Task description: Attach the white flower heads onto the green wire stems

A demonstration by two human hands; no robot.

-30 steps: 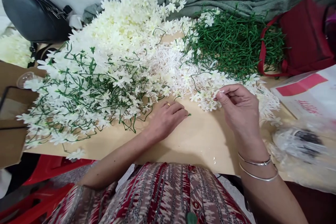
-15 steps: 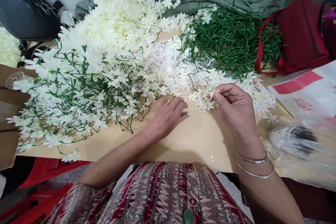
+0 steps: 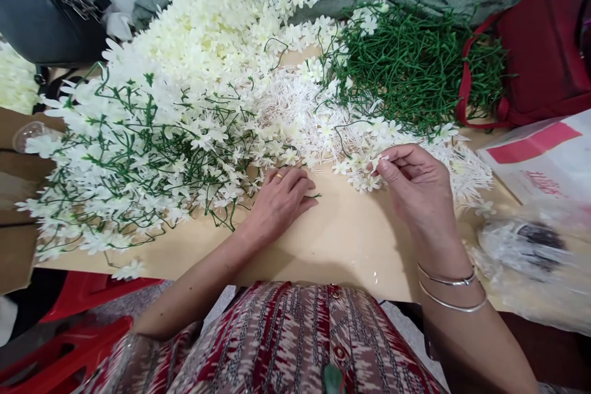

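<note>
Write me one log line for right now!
left hand: holds green stem; right hand: pinches white flower; green pile: beyond right hand

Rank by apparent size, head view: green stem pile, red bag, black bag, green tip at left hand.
1. Green stem pile
2. Red bag and black bag: alike, both cut off, unranked
3. Green tip at the left hand

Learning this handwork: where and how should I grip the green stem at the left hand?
Probably pinch the green stem by its exposed tip, from the right: it pokes that way from the left hand, which seems to hide the rest.
</note>
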